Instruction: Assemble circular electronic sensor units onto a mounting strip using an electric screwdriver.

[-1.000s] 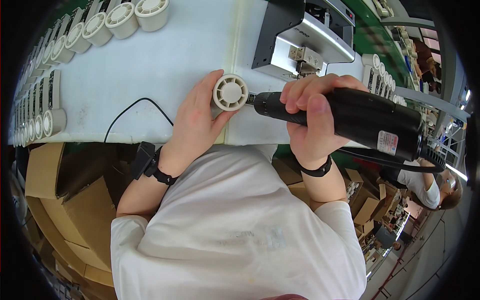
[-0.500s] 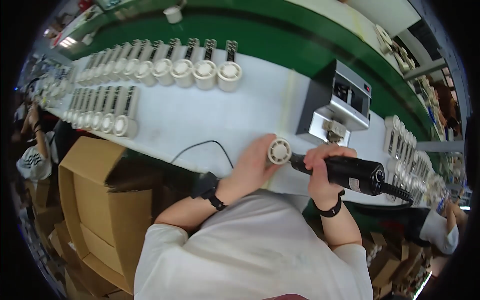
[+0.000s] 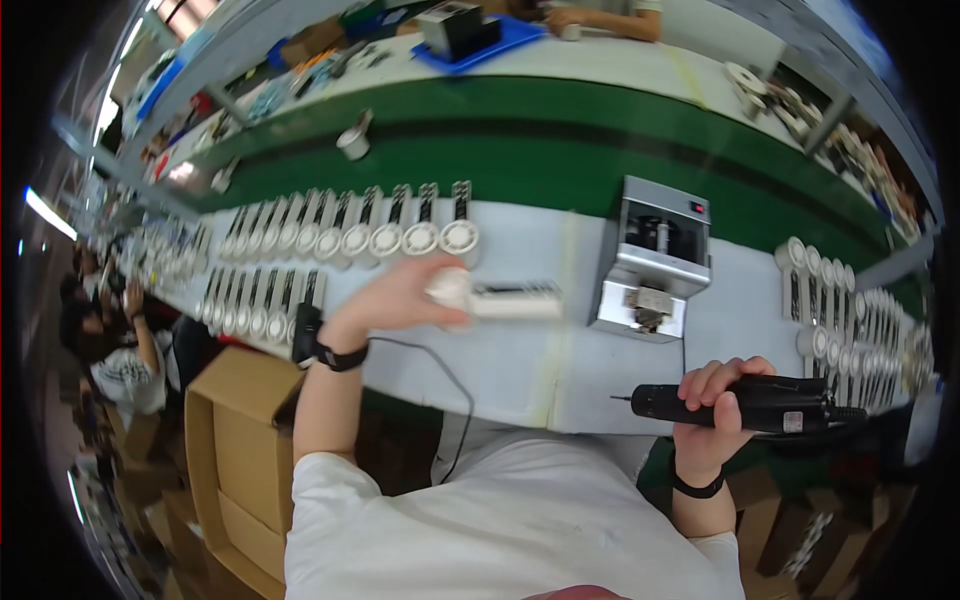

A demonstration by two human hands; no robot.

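My left hand [image 3: 398, 292] is closed round the round head of a white long-handled device [image 3: 515, 302], lifted over the middle of the white tabletop and blurred by motion. Its handle points right and has a dark strip along it. In my right hand [image 3: 718, 410] is a black electric screwdriver [image 3: 660, 402], lying level above the table's near edge with its thin bit pointing left. Behind the screwdriver stands a grey metal screw feeder [image 3: 650, 250]. Similar white devices with slotted round heads stand in a back row [image 3: 388, 238] and a nearer row [image 3: 258, 318] on the left.
More white devices [image 3: 815, 300] are lined up at the right. An open cardboard box [image 3: 235, 470] is below the table's left edge. A black cable [image 3: 450, 375] loops over the near edge. Across the green divider, another person's arm [image 3: 600, 22] reaches over a bench beside a blue tray [image 3: 480, 50].
My left hand has carried the white device left and away from me, turning its handle to the right. The screwdriver has come off the device and moved right, nearer to me. The view has tilted up.
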